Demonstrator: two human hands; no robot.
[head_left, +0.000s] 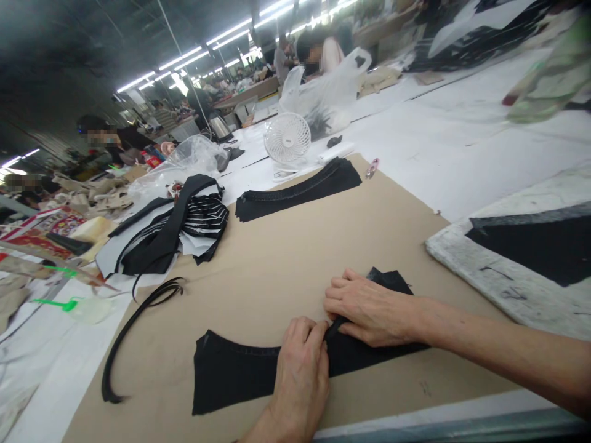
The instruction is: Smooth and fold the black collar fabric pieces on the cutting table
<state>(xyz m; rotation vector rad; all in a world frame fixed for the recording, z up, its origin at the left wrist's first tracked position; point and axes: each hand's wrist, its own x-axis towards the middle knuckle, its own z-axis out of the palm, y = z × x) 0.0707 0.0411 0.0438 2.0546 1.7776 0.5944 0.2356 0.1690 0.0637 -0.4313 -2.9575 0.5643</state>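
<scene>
A curved black fabric piece [231, 369] lies on the brown paper sheet [286, 258] near the table's front edge. My left hand [300, 375] rests on its middle, fingers pinched on the fabric's upper edge. My right hand [369, 307] lies just to the right of it, fingers pressed together on the same edge, covering part of the cloth. The fabric's right end [390, 280] pokes out behind my right hand.
A thin black curved strip [133, 326] lies left of the fabric. A stack of black pieces [300, 191] and a pile of black and striped cloth [180, 234] sit farther back. A small white fan [287, 138], plastic bags and other people are beyond. A grey board with black fabric [530, 246] lies at right.
</scene>
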